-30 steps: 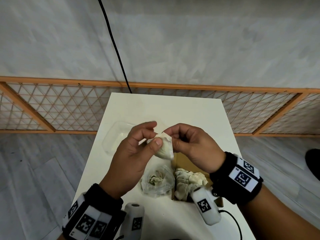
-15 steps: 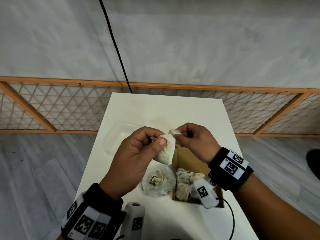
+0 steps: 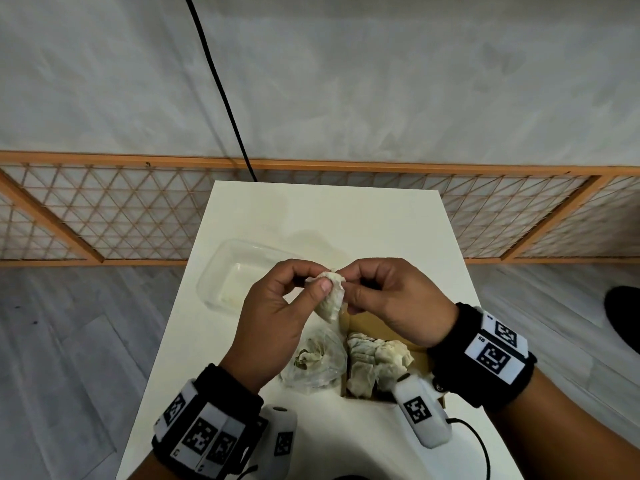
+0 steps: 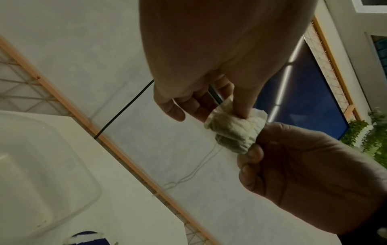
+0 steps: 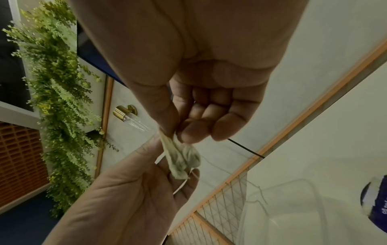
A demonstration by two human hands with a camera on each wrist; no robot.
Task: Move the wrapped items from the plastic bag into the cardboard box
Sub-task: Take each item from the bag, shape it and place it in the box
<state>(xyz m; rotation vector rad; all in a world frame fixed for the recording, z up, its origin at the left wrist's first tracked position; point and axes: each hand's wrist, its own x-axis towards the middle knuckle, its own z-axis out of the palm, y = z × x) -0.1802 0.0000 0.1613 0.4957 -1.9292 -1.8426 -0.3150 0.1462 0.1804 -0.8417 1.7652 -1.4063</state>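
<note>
Both hands hold one pale wrapped item (image 3: 330,299) in the air above the table. My left hand (image 3: 317,284) pinches its upper part between thumb and forefinger. My right hand (image 3: 348,284) pinches the twisted top of the wrapping. The same wrapped item (image 4: 234,134) shows in the left wrist view and hangs as a wrapped item (image 5: 180,159) in the right wrist view. Below the hands lies the clear plastic bag (image 3: 313,362) with a wrapped item inside. To its right the cardboard box (image 3: 420,358) holds several wrapped items (image 3: 372,362).
A clear plastic tub (image 3: 239,271) sits on the white table (image 3: 311,216) left of the hands. A black cable (image 3: 221,88) hangs down the wall behind. A wooden lattice fence (image 3: 104,216) runs behind the table.
The right hand drew away a little with the wrapping's top, then came back against the left hand. The wrapped item now hangs longer below the thumbs.
</note>
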